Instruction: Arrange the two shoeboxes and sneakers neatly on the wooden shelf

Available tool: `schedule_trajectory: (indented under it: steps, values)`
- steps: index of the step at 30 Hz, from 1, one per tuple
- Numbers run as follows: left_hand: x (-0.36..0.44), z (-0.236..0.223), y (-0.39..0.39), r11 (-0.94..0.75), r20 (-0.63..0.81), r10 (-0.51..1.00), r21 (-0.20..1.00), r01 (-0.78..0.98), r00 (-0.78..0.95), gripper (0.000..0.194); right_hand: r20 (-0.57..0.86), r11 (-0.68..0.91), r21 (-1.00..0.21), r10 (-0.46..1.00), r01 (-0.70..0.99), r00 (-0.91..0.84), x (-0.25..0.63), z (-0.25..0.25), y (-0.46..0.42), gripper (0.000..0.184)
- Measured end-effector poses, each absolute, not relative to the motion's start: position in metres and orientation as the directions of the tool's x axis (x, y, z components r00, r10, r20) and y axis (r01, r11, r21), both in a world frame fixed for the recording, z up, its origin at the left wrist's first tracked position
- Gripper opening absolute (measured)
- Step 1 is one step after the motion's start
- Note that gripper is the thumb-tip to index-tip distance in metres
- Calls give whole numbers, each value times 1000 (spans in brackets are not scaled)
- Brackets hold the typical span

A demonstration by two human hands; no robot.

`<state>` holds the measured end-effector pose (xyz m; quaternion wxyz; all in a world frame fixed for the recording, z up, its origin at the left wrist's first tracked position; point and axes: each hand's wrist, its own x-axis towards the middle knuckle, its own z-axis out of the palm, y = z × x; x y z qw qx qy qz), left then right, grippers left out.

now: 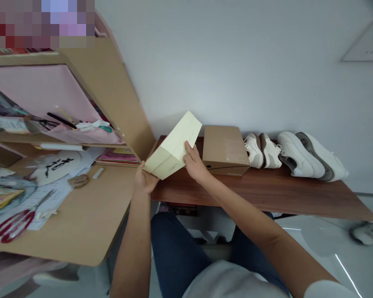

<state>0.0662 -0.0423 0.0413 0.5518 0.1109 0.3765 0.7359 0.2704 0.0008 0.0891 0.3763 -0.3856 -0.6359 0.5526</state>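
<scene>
Both my hands hold a pale yellow shoe box (173, 147), tilted up over the left end of a dark wooden bench (267, 188). My left hand (145, 179) grips its lower near corner from underneath. My right hand (195, 163) clasps its right side, thumb on the top face. A brown cardboard shoe box (224, 150) rests on the bench just right of the yellow one.
Right of the brown box stand a small pair of white sneakers (262, 151) and a larger white pair (311, 156). Left is a light wooden desk (87, 219) with red scissors (14, 225), papers and a shelf unit (112, 95). Another shoe (369, 234) lies on the floor.
</scene>
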Motion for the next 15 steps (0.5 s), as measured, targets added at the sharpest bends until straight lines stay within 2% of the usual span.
schedule_trajectory:
  steps: [3, 7, 15]
  values:
    - [66, 48, -40, -178, -224, 868, 692, -699, -442, 22, 59, 120, -981, 931, 149, -361, 272, 90, -1, 70]
    - [59, 57, -41, -223, -191, 835, 739, -636, -516, 18, 41, 125, -974, 918, 190, -394, 272, 94, -4, 83]
    - [42, 64, -35, -263, -47, 833, 843, -469, -552, 32, 40, 115, -985, 882, 132, -470, 267, 88, -12, 102]
